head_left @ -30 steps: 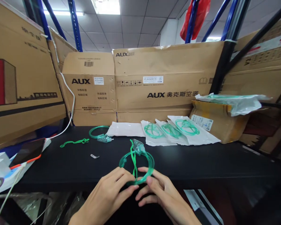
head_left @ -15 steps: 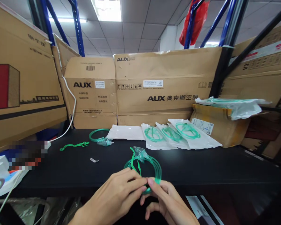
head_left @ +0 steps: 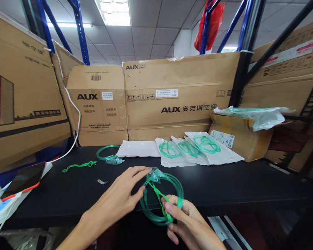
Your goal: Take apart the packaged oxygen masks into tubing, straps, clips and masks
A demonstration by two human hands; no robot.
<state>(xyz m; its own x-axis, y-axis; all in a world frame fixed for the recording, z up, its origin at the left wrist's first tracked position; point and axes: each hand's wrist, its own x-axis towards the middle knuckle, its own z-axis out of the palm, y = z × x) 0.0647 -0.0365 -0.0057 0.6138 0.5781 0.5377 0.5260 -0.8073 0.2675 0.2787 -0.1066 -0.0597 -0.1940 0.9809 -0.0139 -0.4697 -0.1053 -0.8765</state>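
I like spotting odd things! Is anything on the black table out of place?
Maybe the small silvery piece: it lies loose, left of the left hand, away from the held green tubing. Nothing looks spilled.

Broad matte-black tabletop [head_left: 226, 187] well covered now: bright green knotted strap [head_left: 79, 166] laid out left; small curved silvery piece [head_left: 102, 182] set nearer front; translucent green tubing coil [head_left: 97, 153] and clear plastic mask-like part [head_left: 114, 160] placed behind; flat plain white pouch [head_left: 138, 148] laid beside; three white pouches [head_left: 193, 158] overlapped, green coils [head_left: 207, 150] shown; brown cardboard box [head_left: 245, 139] stationed right.

Storeroom-like packing area, blue metal racking [head_left: 81, 38], AUX cartons [head_left: 172, 100], black worktop [head_left: 224, 184], panelled ceiling [head_left: 143, 31]
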